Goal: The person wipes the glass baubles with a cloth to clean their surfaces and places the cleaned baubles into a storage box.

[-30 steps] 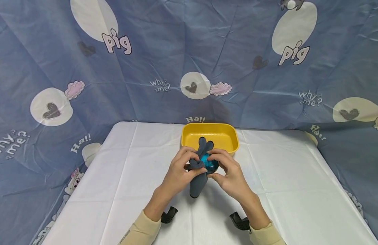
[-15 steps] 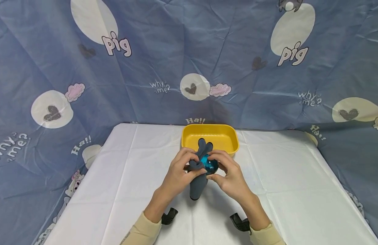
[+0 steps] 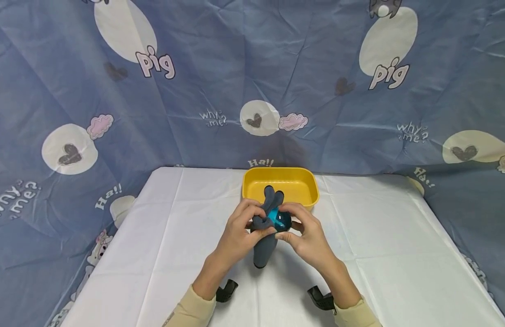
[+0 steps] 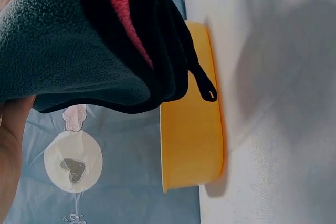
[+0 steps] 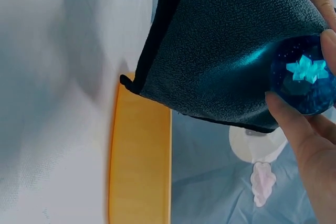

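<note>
Since the earlier head frame, hardly anything has moved against the yellow tray (image 3: 305, 181): the whole scene sits slightly lower in view, while both hands keep their places just on the tray's near side.

Held there above the white tabletop (image 3: 399, 236) is a glossy blue ball (image 3: 282, 221), with the dark grey cloth (image 3: 264, 250) gathered against it. The right hand (image 3: 307, 234) pinches the ball between thumb and fingers; the left hand (image 3: 237, 229) grips the bunched cloth.

Smooth and shiny, the ball looks hard and is probably rather heavy for its size. It would likely slip from bare fingertips and might chip if dropped, so the surest hold is around its widest part, thumb opposite fingers, with cloth behind. The fuzzy cloth looks light and limp, with dark bound edges and a small loop (image 4: 207, 92); it is best held by the folds next to the ball, since its ends dangle freely.

In the head view the cloth's upper ends overlap the tray's near rim; whether they touch it I cannot tell. Tabletop stretches to both sides of the tray, leaving room sideways, while the printed backdrop (image 3: 203, 81) rises close behind it.
</note>
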`<move>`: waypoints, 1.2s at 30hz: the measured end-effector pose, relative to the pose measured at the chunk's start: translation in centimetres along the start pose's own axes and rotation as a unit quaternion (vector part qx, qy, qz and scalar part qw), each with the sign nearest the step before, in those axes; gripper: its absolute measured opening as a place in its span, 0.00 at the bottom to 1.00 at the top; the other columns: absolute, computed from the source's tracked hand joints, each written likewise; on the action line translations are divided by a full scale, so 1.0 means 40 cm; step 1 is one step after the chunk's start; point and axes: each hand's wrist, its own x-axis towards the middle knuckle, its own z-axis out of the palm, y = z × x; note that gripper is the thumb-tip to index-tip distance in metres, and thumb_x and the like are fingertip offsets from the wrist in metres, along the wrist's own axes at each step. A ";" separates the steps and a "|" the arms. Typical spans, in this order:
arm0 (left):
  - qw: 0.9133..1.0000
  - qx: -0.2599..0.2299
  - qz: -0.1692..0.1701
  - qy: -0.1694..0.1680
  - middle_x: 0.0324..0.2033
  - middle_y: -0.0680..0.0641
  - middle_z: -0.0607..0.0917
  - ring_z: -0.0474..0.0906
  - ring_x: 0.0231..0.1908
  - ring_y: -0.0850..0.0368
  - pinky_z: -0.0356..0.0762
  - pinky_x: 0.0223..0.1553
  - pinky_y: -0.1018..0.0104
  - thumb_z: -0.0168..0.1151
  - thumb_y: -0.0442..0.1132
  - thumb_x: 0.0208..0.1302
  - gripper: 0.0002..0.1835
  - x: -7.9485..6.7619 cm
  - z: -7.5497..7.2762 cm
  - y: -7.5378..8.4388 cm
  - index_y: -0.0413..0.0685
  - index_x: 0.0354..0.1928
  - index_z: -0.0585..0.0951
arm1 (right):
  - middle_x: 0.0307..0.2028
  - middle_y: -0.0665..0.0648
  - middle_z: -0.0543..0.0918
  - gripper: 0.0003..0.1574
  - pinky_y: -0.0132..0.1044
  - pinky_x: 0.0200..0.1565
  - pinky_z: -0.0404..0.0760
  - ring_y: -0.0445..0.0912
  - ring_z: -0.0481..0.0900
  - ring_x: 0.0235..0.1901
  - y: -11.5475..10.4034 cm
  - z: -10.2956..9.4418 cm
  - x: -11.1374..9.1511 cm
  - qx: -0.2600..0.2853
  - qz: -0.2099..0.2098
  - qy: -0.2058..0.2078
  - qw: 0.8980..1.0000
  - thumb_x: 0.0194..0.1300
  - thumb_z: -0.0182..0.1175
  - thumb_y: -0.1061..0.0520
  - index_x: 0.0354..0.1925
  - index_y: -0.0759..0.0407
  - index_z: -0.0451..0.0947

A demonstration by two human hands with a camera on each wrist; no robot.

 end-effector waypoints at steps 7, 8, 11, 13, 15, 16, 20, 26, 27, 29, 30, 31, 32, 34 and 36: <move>1.000 0.007 -0.001 -0.004 0.49 0.51 0.72 0.75 0.46 0.59 0.81 0.36 0.72 0.66 0.48 0.54 0.15 -0.007 0.004 -0.005 0.55 0.40 0.74 | 0.51 0.58 0.76 0.32 0.39 0.46 0.82 0.49 0.78 0.47 0.003 -0.001 -0.005 -0.003 0.014 -0.004 1.000 0.51 0.68 0.62 0.54 0.61 0.69; 1.000 0.006 0.000 -0.004 0.49 0.51 0.72 0.75 0.46 0.59 0.82 0.36 0.72 0.66 0.48 0.54 0.15 -0.007 0.004 -0.006 0.55 0.40 0.74 | 0.51 0.59 0.76 0.31 0.40 0.45 0.82 0.50 0.78 0.47 0.002 -0.001 -0.005 -0.005 0.014 -0.003 1.000 0.51 0.68 0.62 0.54 0.62 0.69; 1.000 0.006 0.004 -0.003 0.48 0.51 0.72 0.75 0.46 0.59 0.82 0.36 0.72 0.66 0.48 0.54 0.15 -0.006 0.005 -0.007 0.54 0.40 0.74 | 0.51 0.61 0.76 0.31 0.41 0.43 0.83 0.52 0.79 0.44 0.000 -0.003 -0.004 -0.009 0.013 -0.001 1.000 0.52 0.67 0.62 0.54 0.64 0.69; 1.000 0.010 0.006 -0.002 0.49 0.51 0.72 0.75 0.47 0.59 0.81 0.36 0.72 0.66 0.48 0.54 0.15 -0.005 0.005 -0.006 0.54 0.41 0.74 | 0.51 0.62 0.76 0.31 0.41 0.43 0.83 0.52 0.79 0.43 -0.002 -0.004 -0.003 -0.010 0.015 -0.001 1.000 0.52 0.67 0.62 0.55 0.65 0.69; 1.000 0.014 0.007 -0.002 0.49 0.51 0.72 0.75 0.47 0.58 0.81 0.36 0.72 0.66 0.48 0.54 0.15 -0.004 0.005 -0.005 0.55 0.40 0.74 | 0.51 0.61 0.76 0.31 0.38 0.43 0.83 0.51 0.79 0.43 -0.004 -0.005 -0.002 -0.009 0.021 -0.003 1.000 0.53 0.66 0.62 0.55 0.64 0.69; 1.000 0.016 0.008 -0.002 0.49 0.51 0.72 0.75 0.47 0.58 0.81 0.35 0.72 0.66 0.49 0.54 0.15 -0.004 0.004 -0.004 0.55 0.40 0.74 | 0.51 0.61 0.76 0.31 0.36 0.43 0.83 0.50 0.80 0.43 -0.003 -0.005 -0.002 -0.007 0.024 -0.004 1.000 0.54 0.66 0.61 0.56 0.63 0.69; 1.000 0.021 0.007 -0.001 0.49 0.51 0.72 0.75 0.46 0.58 0.81 0.35 0.72 0.66 0.49 0.54 0.15 -0.004 0.005 -0.002 0.55 0.40 0.74 | 0.51 0.60 0.77 0.28 0.31 0.41 0.83 0.48 0.80 0.42 0.017 -0.002 -0.004 0.007 0.036 -0.006 0.999 0.57 0.63 0.59 0.56 0.60 0.69; 1.000 0.022 0.014 0.000 0.48 0.51 0.72 0.75 0.45 0.59 0.81 0.34 0.72 0.66 0.49 0.53 0.15 -0.005 0.008 -0.004 0.54 0.39 0.74 | 0.50 0.53 0.78 0.26 0.31 0.38 0.82 0.44 0.81 0.43 0.077 0.007 -0.009 0.012 0.066 0.002 0.998 0.60 0.61 0.51 0.56 0.49 0.69; 1.000 0.024 0.016 0.000 0.48 0.51 0.72 0.75 0.45 0.59 0.81 0.34 0.72 0.66 0.49 0.53 0.15 -0.005 0.009 -0.004 0.54 0.39 0.74 | 0.49 0.52 0.79 0.25 0.31 0.38 0.82 0.43 0.81 0.42 0.081 0.008 -0.009 0.009 0.067 0.005 0.998 0.60 0.61 0.50 0.56 0.48 0.70; 0.999 0.025 0.021 -0.001 0.48 0.51 0.72 0.75 0.45 0.60 0.81 0.34 0.73 0.66 0.49 0.54 0.15 -0.005 0.010 -0.005 0.54 0.39 0.74 | 0.46 0.51 0.80 0.23 0.32 0.38 0.82 0.42 0.81 0.41 0.086 0.009 -0.010 0.005 0.069 0.011 0.998 0.61 0.61 0.48 0.55 0.45 0.70; 0.999 0.026 0.024 -0.002 0.48 0.51 0.72 0.75 0.45 0.60 0.81 0.35 0.73 0.67 0.48 0.54 0.15 -0.005 0.010 -0.004 0.54 0.39 0.74 | 0.44 0.51 0.81 0.23 0.32 0.37 0.82 0.41 0.81 0.40 0.086 0.010 -0.010 0.004 0.069 0.013 0.998 0.61 0.60 0.48 0.54 0.45 0.71; 0.999 0.027 0.027 -0.003 0.48 0.51 0.72 0.75 0.45 0.60 0.81 0.35 0.74 0.67 0.48 0.54 0.15 -0.005 0.010 -0.004 0.54 0.39 0.74 | 0.42 0.50 0.81 0.22 0.32 0.37 0.82 0.41 0.81 0.38 0.086 0.010 -0.010 0.002 0.069 0.015 0.997 0.61 0.60 0.47 0.53 0.44 0.71; 0.999 0.026 0.031 -0.003 0.48 0.51 0.72 0.76 0.45 0.60 0.81 0.35 0.74 0.67 0.48 0.54 0.15 -0.005 0.011 -0.004 0.54 0.39 0.74 | 0.40 0.50 0.81 0.21 0.33 0.36 0.82 0.41 0.81 0.37 0.086 0.010 -0.010 0.002 0.069 0.015 0.997 0.62 0.59 0.47 0.53 0.44 0.71; 0.999 0.026 0.038 -0.004 0.48 0.52 0.72 0.76 0.45 0.60 0.81 0.35 0.75 0.67 0.47 0.54 0.14 -0.004 0.012 -0.005 0.54 0.39 0.73 | 0.39 0.51 0.82 0.20 0.33 0.35 0.82 0.41 0.81 0.35 0.085 0.009 -0.010 0.009 0.074 0.011 0.997 0.63 0.58 0.47 0.53 0.45 0.71; 0.999 0.028 0.044 -0.004 0.47 0.52 0.72 0.76 0.45 0.61 0.80 0.35 0.76 0.67 0.47 0.54 0.14 -0.004 0.012 -0.004 0.54 0.39 0.73 | 0.38 0.54 0.82 0.20 0.33 0.33 0.83 0.42 0.82 0.33 0.082 0.008 -0.010 0.025 0.087 0.003 0.996 0.64 0.58 0.48 0.53 0.47 0.71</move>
